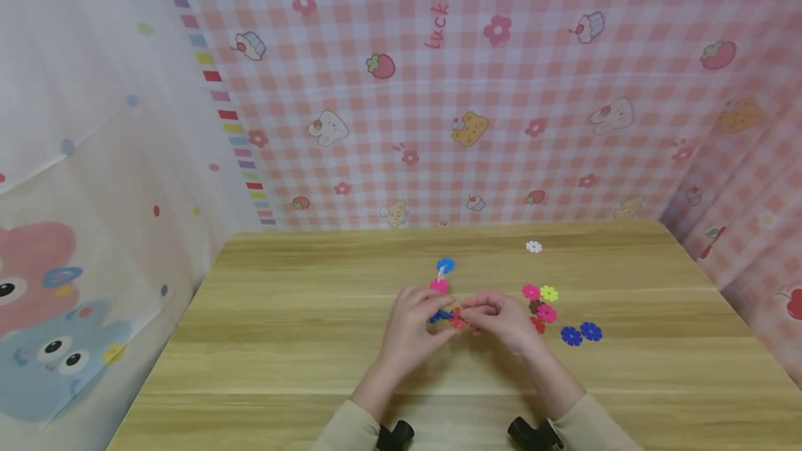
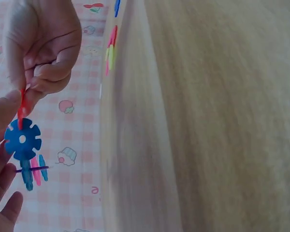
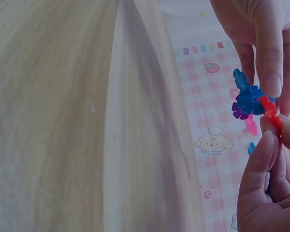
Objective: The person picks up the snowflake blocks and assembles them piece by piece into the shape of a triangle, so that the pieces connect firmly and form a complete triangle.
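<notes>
Red snowflake disc [image 1: 458, 318] pressed against the blue disc [image 1: 441, 314] of a small disc cluster.

I see my right hand [image 1: 501, 321] pinching the red disc, my left hand [image 1: 410, 326] grasping the cluster; loose discs [image 1: 546, 312] lie right of the cluster on the wooden table [image 1: 282, 339].

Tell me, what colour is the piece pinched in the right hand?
Red. The right hand pinches a red piece against the blue flower disc; the left wrist view shows it best.

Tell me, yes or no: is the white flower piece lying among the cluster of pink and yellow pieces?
No. In the head view the white flower piece lies alone near the table's far edge, apart from the pink and yellow pieces.
</notes>
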Demonstrator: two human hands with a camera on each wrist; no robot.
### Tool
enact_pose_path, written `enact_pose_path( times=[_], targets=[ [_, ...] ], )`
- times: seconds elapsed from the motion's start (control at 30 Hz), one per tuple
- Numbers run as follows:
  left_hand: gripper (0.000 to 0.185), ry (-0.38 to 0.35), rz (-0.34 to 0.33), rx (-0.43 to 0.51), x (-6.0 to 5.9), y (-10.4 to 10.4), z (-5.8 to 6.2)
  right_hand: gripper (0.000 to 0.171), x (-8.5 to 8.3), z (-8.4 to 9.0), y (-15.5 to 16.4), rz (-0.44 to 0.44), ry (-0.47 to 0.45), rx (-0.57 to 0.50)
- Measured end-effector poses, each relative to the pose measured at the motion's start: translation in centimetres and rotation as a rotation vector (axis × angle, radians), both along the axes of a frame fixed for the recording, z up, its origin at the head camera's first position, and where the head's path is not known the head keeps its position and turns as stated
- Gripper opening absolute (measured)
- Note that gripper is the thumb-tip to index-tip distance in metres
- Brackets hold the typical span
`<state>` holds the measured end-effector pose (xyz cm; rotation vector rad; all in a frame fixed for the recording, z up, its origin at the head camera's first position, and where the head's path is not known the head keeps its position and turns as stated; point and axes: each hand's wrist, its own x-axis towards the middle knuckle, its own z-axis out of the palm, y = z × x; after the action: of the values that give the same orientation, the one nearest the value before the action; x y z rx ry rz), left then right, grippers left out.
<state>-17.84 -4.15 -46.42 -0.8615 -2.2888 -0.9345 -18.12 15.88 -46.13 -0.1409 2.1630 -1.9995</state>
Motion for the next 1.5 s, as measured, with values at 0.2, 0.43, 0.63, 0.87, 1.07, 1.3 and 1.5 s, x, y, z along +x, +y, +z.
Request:
enact_pose_path(
  times=[0.2, 0.43, 0.63, 0.87, 1.07, 1.3, 1.5],
  targets=[
    [0.044, 0.018, -0.015, -0.015, -0.2, 0.0, -0.2, 0.028, 0.1, -0.1, -0.4, 0.0, -0.02, 0.017],
    [0.038, 0.048, -0.035, -0.032, -0.4, -0.1, -0.1, 0.023, 0.2, 0.2, -0.8, -0.041, 0.001, 0.06],
    [0.035, 0.012, -0.032, -0.008, -0.5, 0.0, -0.2, 0.019, 0.4, 0.4, -1.2, -0.069, 0.037, 0.131],
    [0.036, -0.097, 0.007, 0.049, -0.3, 0.0, -0.3, 0.027, 0.0, -0.2, 0.1, -0.045, 0.117, 0.225],
    [0.036, -0.165, 0.025, 0.093, -0.1, -0.1, -0.1, 0.028, -0.8, -0.8, 3.4, -0.051, 0.201, 0.348],
    [0.036, -0.168, 0.034, 0.088, -0.2, -0.3, -0.2, 0.026, -1.5, -1.0, 8.3, -0.085, 0.238, 0.498],
    [0.035, -0.171, 0.027, 0.08, -0.3, -0.4, -0.2, 0.027, -1.5, -1.3, 11.4, -0.053, 0.242, 0.588]
  ],
)
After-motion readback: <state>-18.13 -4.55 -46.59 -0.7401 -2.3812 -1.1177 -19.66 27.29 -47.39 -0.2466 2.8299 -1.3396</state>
